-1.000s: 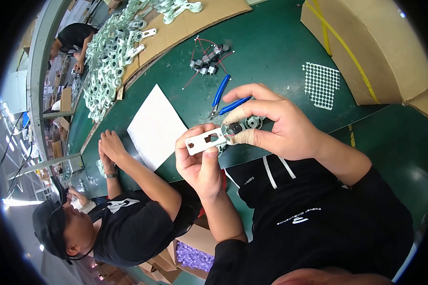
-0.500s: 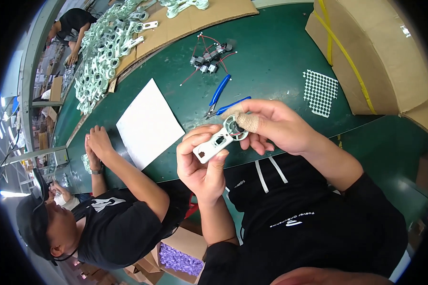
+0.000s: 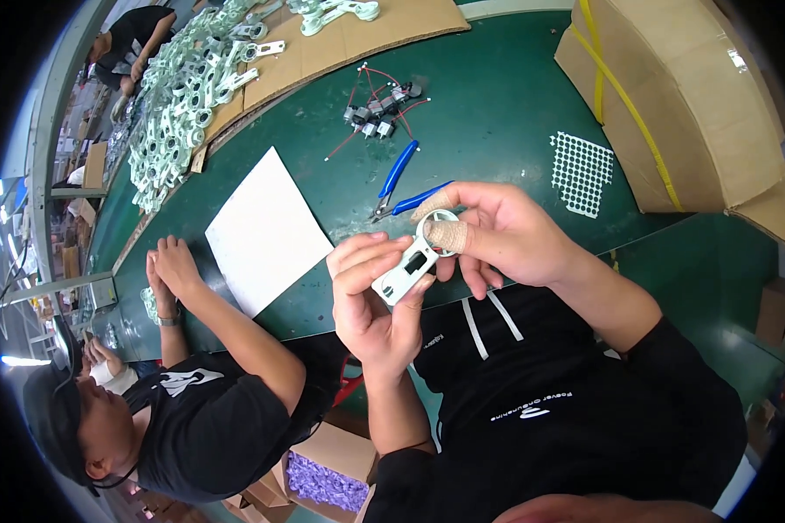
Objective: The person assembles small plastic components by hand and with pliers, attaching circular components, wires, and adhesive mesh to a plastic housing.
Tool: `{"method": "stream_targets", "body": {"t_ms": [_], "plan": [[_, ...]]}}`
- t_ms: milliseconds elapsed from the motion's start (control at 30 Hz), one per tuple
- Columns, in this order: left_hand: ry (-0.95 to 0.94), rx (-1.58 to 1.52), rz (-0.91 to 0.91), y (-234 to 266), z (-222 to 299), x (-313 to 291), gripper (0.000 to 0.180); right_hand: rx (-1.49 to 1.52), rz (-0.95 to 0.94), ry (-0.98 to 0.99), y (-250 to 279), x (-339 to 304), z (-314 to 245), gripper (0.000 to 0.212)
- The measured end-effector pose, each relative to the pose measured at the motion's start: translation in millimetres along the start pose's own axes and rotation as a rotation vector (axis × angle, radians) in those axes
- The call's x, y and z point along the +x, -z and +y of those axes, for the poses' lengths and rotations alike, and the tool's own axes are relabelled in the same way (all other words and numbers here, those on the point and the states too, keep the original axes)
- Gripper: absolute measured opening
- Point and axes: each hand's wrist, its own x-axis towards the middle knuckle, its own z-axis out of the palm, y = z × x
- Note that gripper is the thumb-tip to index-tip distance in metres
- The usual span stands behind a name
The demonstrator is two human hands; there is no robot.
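Observation:
Between both hands is a pale green plastic housing with a ring at one end and a slotted handle [image 3: 399, 277]. My left hand [image 3: 371, 296] is closed on the handle end, thumb on one side and fingers on the other. At the ring, my right hand [image 3: 497, 234] pinches with a taped thumb and taped forefinger, and the thumb presses over the ring's opening. What lies under that thumb is hidden. Just beyond the hands, blue-handled cutting pliers [image 3: 399, 171] lie spread on the green table [image 3: 488, 96].
Small grey motors with red wires [image 3: 381, 109] lie farther back. A white sheet [image 3: 269, 231] and a perforated pale sheet [image 3: 582, 174] flank the hands. Similar housings [image 3: 179, 100] are heaped at far left near cardboard. A large carton [image 3: 672, 96] stands right; a co-worker [image 3: 227, 383] sits left.
The housing has turned a little in my hands and shifted slightly right. My right thumb now covers more of the ring, where a dark part showed before.

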Motion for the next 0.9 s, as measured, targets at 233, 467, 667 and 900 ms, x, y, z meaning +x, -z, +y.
{"method": "stream_targets", "body": {"t_ms": [233,467,667,900], "plan": [[-0.007,-0.009,-0.007,0.6,-0.7,-5.0,0.045,-0.055,0.054,0.044,-2.5,-2.7,5.1,0.021],[0.028,0.048,-0.027,-0.2,1.5,-6.2,0.044,-0.079,0.095,0.057,-1.3,0.6,14.4,0.027],[0.074,-0.079,0.002,6.0,-3.2,-9.7,0.043,-0.090,0.047,0.035,3.2,-3.4,2.1,0.030],[0.050,0.020,-0.094,11.9,1.5,-7.1,0.043,-0.284,0.072,0.064,6.3,-6.9,-5.0,0.030]]}}
